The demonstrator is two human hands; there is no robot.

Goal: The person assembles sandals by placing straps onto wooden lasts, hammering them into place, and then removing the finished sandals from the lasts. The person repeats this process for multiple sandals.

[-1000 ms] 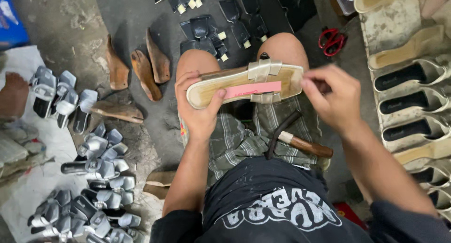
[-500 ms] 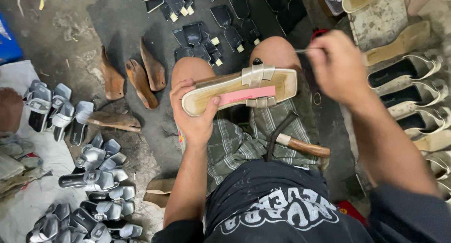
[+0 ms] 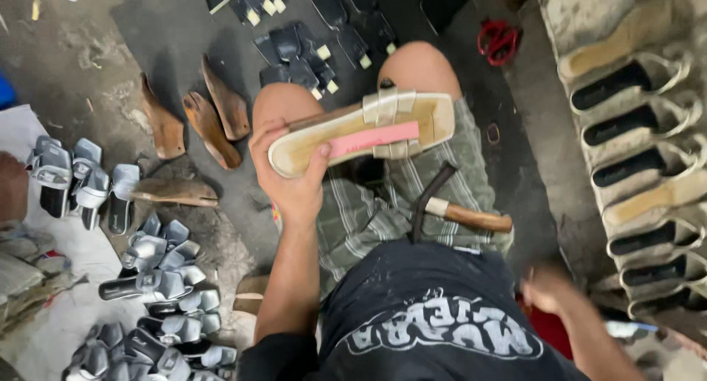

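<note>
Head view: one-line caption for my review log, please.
Left hand holds a sandal sole-up over the knees; a hammer lies on the lap; right hand is lowered at the side.

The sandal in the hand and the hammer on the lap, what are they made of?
Sandal: the sole looks like tan fibreboard, matte and rough; the strap is shiny, perhaps synthetic leather. Hammer: brown glossy handle, likely wood; dark dull head, probably metal.

Matt tan sandal sole (image 3: 368, 134) with glossy metallic strap (image 3: 387, 110), smooth wooden hammer handle (image 3: 475, 218), rough grey concrete floor (image 3: 88, 50).
</note>
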